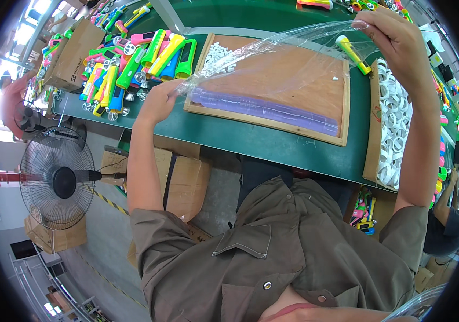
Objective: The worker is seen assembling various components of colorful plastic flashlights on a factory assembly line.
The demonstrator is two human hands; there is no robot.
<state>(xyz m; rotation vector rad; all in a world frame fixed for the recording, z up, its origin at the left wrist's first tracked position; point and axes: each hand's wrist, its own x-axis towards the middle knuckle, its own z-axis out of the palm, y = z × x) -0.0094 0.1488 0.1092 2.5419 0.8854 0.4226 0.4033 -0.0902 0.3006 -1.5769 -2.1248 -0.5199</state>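
A sheet of clear plastic film (272,45) is stretched between my two hands above a wooden tray (267,130). My left hand (159,101) pinches its near left end, beside the tray's left edge. Higher up and farther away, my right hand (393,43) grips the other end. On the tray's near side lies a long purple see-through roll (264,110); I cannot make out whether it is one piece or many. Small white pieces (220,56) are heaped in the tray's far left corner. A yellow flashlight (353,53) lies at its far right corner, close to the film.
Colourful flashlights (157,56) pile up at the left of the green table (229,147). A carton of white rings (393,123) stands to the right. A cardboard box (76,56) is at the far left. A fan (60,180) stands on the floor, near cartons (186,185). Another person (447,231) is at right.
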